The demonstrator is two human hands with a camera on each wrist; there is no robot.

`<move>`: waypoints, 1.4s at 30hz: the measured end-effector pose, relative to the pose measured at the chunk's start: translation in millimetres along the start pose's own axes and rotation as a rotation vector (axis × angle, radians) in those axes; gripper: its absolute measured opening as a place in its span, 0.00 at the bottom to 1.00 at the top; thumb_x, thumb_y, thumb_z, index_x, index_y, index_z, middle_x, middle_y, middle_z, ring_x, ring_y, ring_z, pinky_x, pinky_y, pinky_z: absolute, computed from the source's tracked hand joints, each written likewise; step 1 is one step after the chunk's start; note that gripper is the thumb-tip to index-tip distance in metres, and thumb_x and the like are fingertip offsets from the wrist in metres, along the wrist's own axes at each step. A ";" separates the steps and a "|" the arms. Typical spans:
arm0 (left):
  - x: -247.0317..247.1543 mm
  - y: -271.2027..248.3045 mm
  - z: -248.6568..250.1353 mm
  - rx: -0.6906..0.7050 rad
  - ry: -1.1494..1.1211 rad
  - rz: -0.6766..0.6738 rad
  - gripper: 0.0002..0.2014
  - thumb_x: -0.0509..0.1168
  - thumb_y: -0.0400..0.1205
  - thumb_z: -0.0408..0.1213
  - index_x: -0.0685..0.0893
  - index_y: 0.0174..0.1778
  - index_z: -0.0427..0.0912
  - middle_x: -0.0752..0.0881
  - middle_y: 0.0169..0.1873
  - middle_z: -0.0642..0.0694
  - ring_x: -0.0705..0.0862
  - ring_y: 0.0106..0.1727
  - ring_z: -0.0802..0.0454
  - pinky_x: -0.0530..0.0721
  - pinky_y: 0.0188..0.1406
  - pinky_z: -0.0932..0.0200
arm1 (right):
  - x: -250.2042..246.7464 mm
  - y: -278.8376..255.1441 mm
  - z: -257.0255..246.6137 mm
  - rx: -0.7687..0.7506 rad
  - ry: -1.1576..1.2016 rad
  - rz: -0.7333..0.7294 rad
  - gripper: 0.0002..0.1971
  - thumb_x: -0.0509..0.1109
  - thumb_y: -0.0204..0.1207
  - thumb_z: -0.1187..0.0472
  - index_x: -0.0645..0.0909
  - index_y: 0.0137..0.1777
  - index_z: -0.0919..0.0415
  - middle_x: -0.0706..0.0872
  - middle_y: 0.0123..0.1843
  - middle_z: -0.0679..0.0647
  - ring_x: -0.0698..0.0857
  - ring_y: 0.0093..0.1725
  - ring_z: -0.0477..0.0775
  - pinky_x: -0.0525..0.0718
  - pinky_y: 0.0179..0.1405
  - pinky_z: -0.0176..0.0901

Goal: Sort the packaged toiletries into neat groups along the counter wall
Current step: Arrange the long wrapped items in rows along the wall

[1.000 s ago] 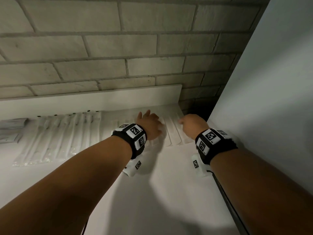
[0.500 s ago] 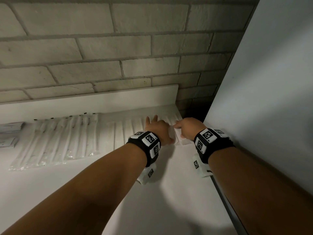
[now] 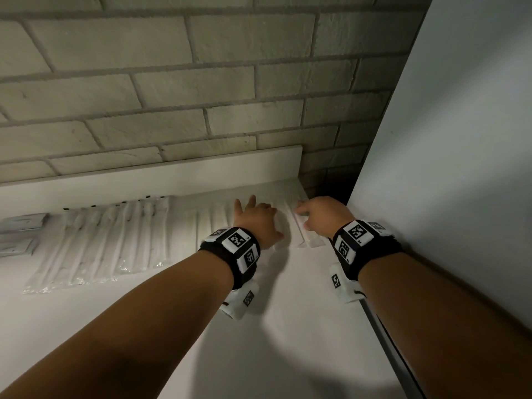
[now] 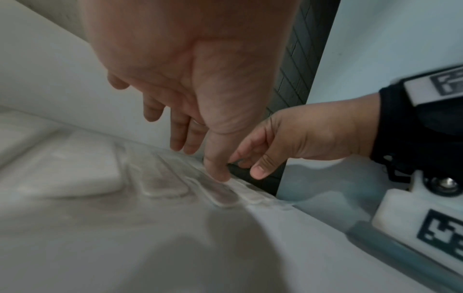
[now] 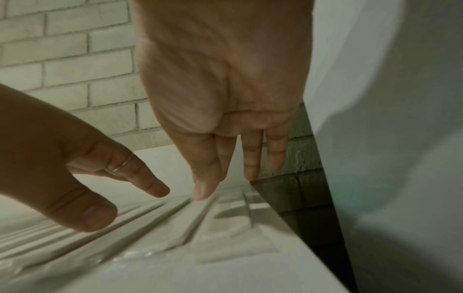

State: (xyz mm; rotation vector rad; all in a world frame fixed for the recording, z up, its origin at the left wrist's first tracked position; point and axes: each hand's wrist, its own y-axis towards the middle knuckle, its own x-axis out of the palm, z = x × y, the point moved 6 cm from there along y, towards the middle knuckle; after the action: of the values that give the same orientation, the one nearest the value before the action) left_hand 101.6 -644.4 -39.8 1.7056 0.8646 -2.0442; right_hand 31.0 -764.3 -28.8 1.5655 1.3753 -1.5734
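Several flat white toiletry packets (image 3: 213,223) lie side by side at the counter's right end, against the white backsplash (image 3: 144,182). My left hand (image 3: 256,220) rests on them with straight fingers; its thumb (image 4: 218,174) presses one packet (image 4: 220,192). Just to the right, my right hand (image 3: 308,217) reaches down over the last packets (image 3: 305,234). Its straight fingertips (image 5: 200,194) touch a clear-wrapped packet (image 5: 225,218) by the counter's end. Neither hand grips anything. Left of the flat packets, a row of long clear-wrapped packets (image 3: 100,240) lies along the backsplash.
Grey boxes (image 3: 20,226) sit at the far left by the backsplash. A tall white panel (image 3: 446,139) stands close on the right, with a dark gap (image 3: 331,185) between it and the counter's end. A brick wall rises behind. The white counter (image 3: 259,355) stretches toward me.
My left hand slid right along the flat packets toward the right hand, then eased back slightly. My right hand shifted a little left onto the end packets.
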 end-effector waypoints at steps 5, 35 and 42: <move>8.1 -6.1 0.9 -0.008 0.021 -0.093 0.35 0.65 0.77 0.60 0.68 0.80 0.52 0.69 0.79 0.51 0.47 0.85 0.41 0.39 0.78 0.30 | 10.4 -2.1 -17.4 -0.069 -0.086 -0.076 0.22 0.71 0.76 0.61 0.80 0.71 0.53 0.78 0.75 0.53 0.78 0.70 0.60 0.77 0.69 0.55; 15.7 -30.9 -26.3 -0.103 0.012 -0.078 0.28 0.57 0.85 0.52 0.64 0.81 0.50 0.62 0.82 0.52 0.46 0.85 0.42 0.34 0.77 0.32 | 23.3 -0.3 -45.0 -0.171 -0.109 -0.137 0.21 0.70 0.77 0.60 0.80 0.71 0.56 0.68 0.81 0.43 0.73 0.76 0.57 0.73 0.72 0.56; 14.3 -43.9 -50.2 -0.152 0.005 0.030 0.27 0.53 0.86 0.42 0.59 0.83 0.46 0.59 0.83 0.51 0.45 0.85 0.41 0.37 0.78 0.32 | 22.6 -8.0 -58.6 -0.242 -0.084 -0.057 0.22 0.63 0.82 0.54 0.72 0.77 0.45 0.68 0.82 0.46 0.66 0.80 0.54 0.60 0.80 0.54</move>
State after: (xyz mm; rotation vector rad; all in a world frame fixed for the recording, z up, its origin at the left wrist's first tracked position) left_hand 109.8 -577.2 -48.1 1.6322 0.9640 -1.9037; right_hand 43.3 -702.7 -36.8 1.3137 1.5127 -1.4273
